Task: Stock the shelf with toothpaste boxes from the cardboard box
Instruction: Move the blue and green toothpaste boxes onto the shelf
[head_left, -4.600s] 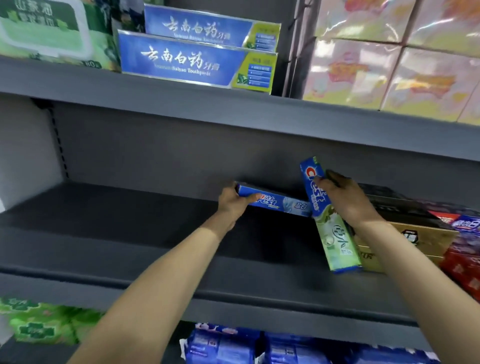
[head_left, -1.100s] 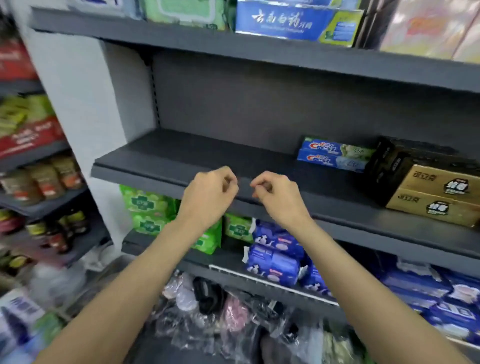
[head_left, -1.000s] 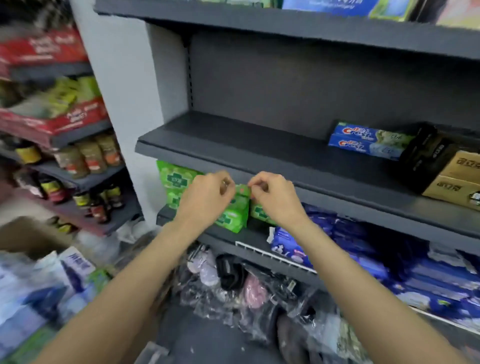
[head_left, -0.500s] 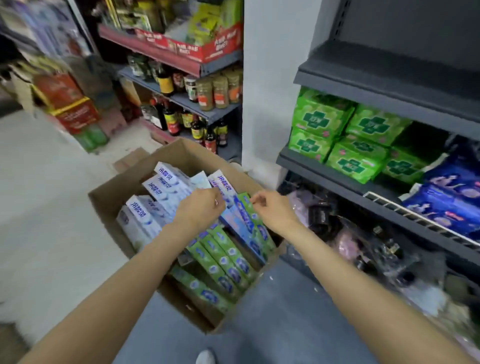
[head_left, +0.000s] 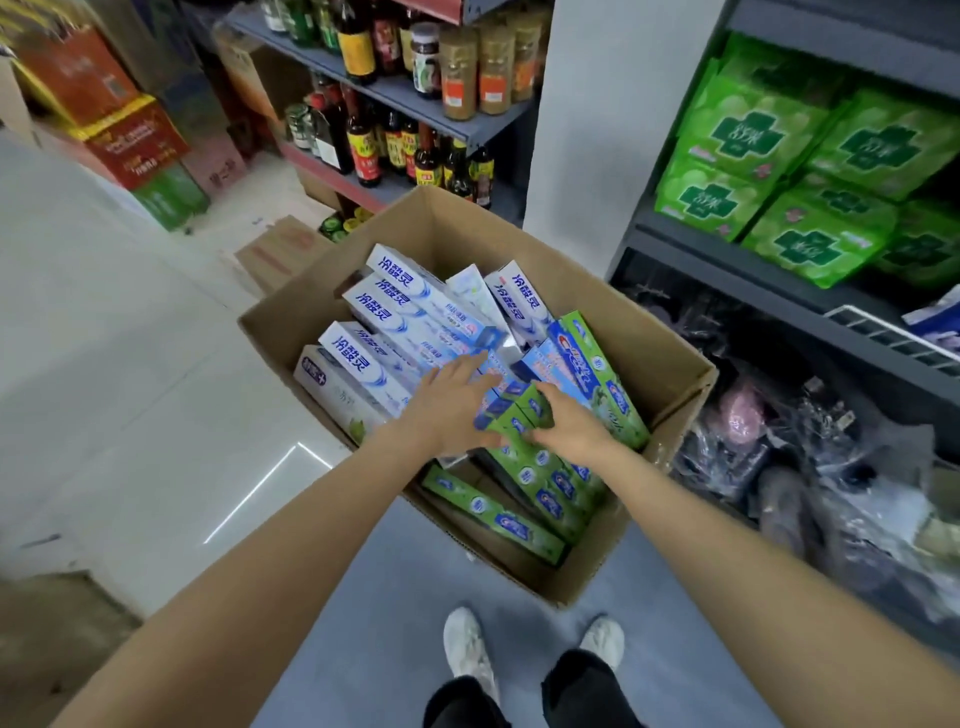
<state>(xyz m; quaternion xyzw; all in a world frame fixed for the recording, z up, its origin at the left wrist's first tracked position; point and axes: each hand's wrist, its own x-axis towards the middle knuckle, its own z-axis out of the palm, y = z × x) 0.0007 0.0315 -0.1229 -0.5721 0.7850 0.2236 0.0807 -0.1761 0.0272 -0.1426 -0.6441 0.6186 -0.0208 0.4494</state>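
1. Toothpaste boxes (head_left: 400, 317), long white-blue and green-blue cartons, lie piled inside the open brown cardboard box (head_left: 670, 364) on the floor, beside the grey metal shelf unit (head_left: 779, 291).
2. Room: box top fully open; pale tiled floor (head_left: 130, 364) free to the left; black plastic-wrapped goods (head_left: 805, 441) crowd the right edge.
3. Left hand (head_left: 447, 405) flat, fingers straight, resting on the cartons. Right hand (head_left: 566, 423) on a green carton (head_left: 519, 415); fingers hidden, grip cannot be told.
4. Versus half a second ago: both hands lower, now touching the cartons; the view now looks down into the box.
5. Lower cartons buried; white shoes (head_left: 467, 654) partly cut off.
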